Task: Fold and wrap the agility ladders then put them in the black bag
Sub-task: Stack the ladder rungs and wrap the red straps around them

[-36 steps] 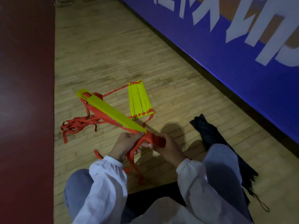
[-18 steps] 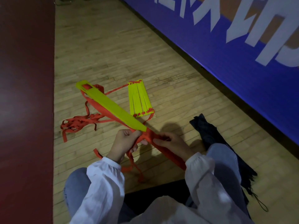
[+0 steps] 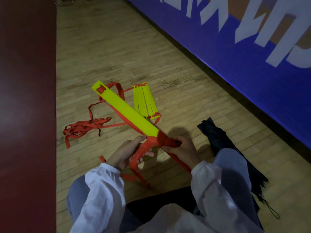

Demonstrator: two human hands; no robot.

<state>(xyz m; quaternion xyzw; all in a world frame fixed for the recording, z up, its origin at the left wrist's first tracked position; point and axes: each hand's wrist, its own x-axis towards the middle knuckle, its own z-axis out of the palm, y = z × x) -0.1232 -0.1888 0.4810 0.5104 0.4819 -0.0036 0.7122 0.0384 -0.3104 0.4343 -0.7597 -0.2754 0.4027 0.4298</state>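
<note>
A stack of yellow ladder rungs (image 3: 125, 108) slants up off the floor, its near end bound in red strap wraps (image 3: 162, 139). My left hand (image 3: 125, 153) grips the near end and the loose red straps hanging below it. My right hand (image 3: 182, 148) pinches the red strap at the wrap, and a length of strap runs down past my wrist. A second flat bundle of yellow rungs (image 3: 145, 101) lies on the floor behind. Loose red straps (image 3: 84, 129) trail left across the floor. The black bag (image 3: 217, 137) lies crumpled to the right of my knee.
I sit on a wooden gym floor (image 3: 117, 47). A dark red floor band (image 3: 27, 98) runs along the left. A blue padded wall with white lettering (image 3: 235, 47) runs diagonally on the right. The bag's drawstring (image 3: 271, 211) trails at the lower right.
My right hand has come back up to the wrapped end with the strap, adding red turns there. The rung stack has tilted slightly and its far end rose.
</note>
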